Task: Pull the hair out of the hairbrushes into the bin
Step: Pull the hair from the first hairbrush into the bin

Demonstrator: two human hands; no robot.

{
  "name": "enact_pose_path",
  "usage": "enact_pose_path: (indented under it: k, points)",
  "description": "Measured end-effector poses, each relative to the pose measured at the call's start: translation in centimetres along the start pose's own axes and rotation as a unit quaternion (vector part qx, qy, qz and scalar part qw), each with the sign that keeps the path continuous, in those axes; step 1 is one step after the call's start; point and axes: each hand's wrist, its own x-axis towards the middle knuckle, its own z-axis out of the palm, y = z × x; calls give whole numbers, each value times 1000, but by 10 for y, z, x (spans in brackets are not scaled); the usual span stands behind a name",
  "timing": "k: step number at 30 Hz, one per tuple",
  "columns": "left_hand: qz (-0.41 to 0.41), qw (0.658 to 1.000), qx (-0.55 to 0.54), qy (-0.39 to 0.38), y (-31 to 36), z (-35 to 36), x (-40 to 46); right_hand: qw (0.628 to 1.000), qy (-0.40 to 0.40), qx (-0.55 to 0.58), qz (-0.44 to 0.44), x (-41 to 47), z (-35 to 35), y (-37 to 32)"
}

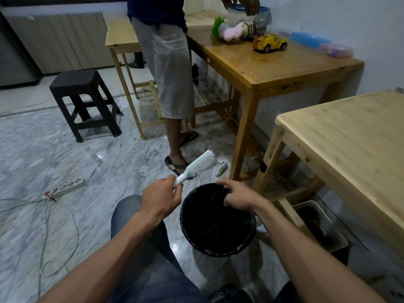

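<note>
Nearest me, my left hand point(160, 197) grips the handle of the white hairbrush point(195, 168), fingers curled round it, bristles facing right, head angled up and away just beyond the bin's far-left rim. My right hand point(237, 196) hovers over the black bin point(216, 221) on the floor, its fingers loosely bent and holding nothing that I can see. Farther off, a person point(166, 68) stands at a bench point(273, 64) carrying a yellow toy car point(269, 43).

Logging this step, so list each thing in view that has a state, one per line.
left hand: grips the hairbrush handle.
hairbrush: held up beside the bin, bristles look free of hair.
right hand: fingers curled over the bin, whether they hold hair cannot be told.
bin: upright, open, dark liner.
white basket: on the floor under the table, dark contents.
</note>
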Motion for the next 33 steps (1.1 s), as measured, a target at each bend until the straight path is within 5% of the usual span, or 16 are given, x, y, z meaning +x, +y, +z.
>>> enact_pose_path:
  k: [8,15,26,33]
  points:
    - [-10,996,-86,-14,5,-5,-2,991,54,117,-29,2,5,-12]
    - [13,975,-215,-61,29,-10,-5,927,116,345,-95,-1,-11,-33]
    - [120,946,-301,11,82,-71,29,875,275,363,-163,-62,-111,-100]
    - [226,918,-320,55,178,-97,61,817,410,360,-185,-137,-201,-83]
